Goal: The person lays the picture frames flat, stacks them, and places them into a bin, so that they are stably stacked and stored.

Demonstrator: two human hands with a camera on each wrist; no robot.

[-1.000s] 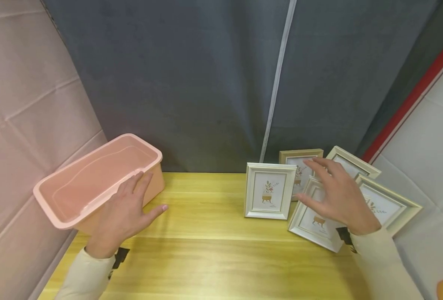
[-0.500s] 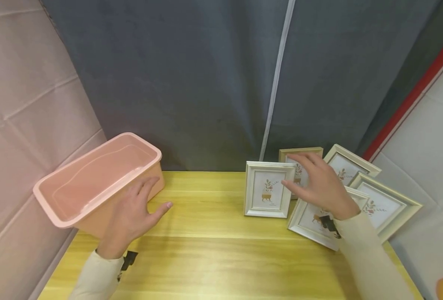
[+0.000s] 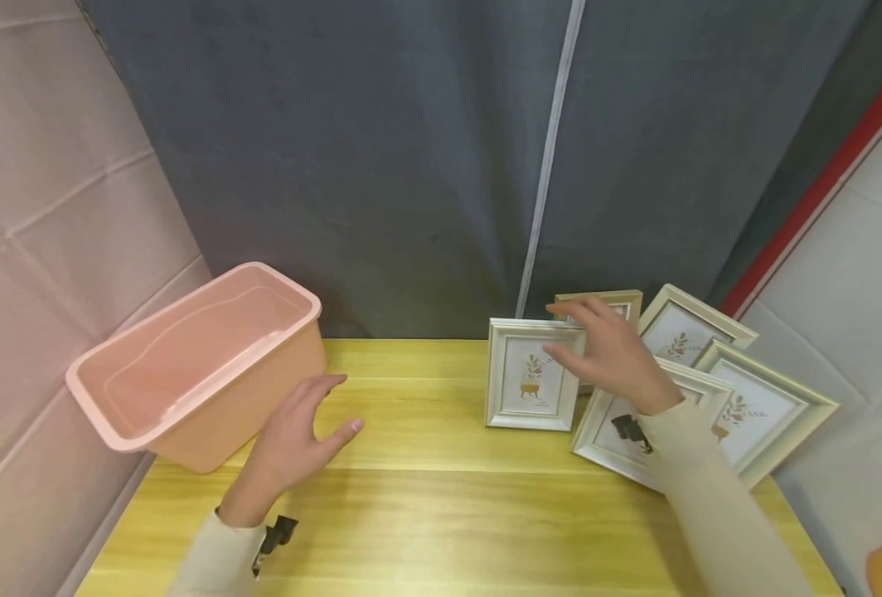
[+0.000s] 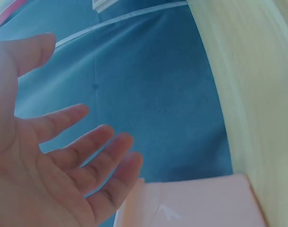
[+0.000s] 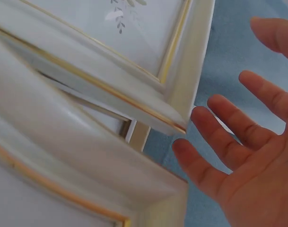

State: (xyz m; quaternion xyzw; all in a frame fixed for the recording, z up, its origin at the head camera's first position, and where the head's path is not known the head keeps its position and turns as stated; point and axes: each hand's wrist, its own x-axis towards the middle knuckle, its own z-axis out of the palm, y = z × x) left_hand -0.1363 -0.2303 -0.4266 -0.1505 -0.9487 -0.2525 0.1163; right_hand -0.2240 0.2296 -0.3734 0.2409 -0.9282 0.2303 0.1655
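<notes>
My right hand (image 3: 608,352) hovers at the upper right of a small white picture frame (image 3: 511,373), thumb and fingers apart and holding nothing. In the head view it covers part of a tan picture frame (image 3: 634,311) standing behind. The right wrist view shows spread fingers close beside the corner of a picture frame (image 5: 181,85). A white picture frame (image 3: 713,384) leans partly behind my right sleeve. To the left, my left hand (image 3: 292,448) floats over the wooden table with nothing in it, fingers spread, in front of a pink plastic bin (image 3: 239,406).
Two more picture frames, one cream (image 3: 702,312) and one pale gold (image 3: 799,390), stand at the right near the white side wall (image 3: 859,332). A dark grey curtain (image 3: 374,182) closes off the table's back edge. The wooden table (image 3: 426,514) spans the space between bin and frames.
My right hand has moved left, from over the right-hand frames to the small white one. My left hand has drifted right and slightly down, away from the bin. The frames stay in place.
</notes>
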